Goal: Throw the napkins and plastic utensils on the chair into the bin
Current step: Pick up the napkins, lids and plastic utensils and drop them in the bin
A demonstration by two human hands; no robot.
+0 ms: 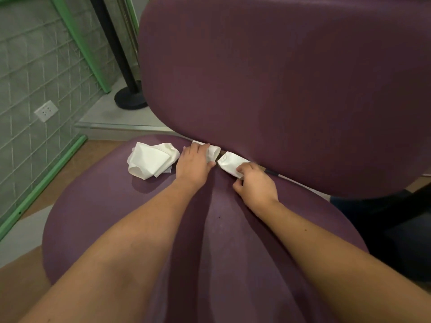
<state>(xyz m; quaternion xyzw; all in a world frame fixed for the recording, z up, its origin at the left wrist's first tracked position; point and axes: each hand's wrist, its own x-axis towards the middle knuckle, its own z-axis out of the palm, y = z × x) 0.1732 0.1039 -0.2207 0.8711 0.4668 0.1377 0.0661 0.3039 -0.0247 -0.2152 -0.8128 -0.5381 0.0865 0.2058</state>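
Observation:
A purple chair seat [112, 206] fills the view, its backrest [279, 78] rising behind. Three white napkins lie at the seat's back. The largest crumpled napkin [149, 160] sits free at the left. My left hand [193, 163] grips a second napkin [214, 152] by the seat-back gap. My right hand [254, 185] pinches a third napkin [229, 163] just right of it. A thin dark utensil handle [272, 172] pokes out along the gap to the right of my right hand. The bin is out of sight.
A black post base [130, 99] stands on the floor behind the chair at left. A green-framed wire mesh panel [42, 89] and a wall socket [46, 111] line the left side. Dark furniture [396, 229] sits at the right.

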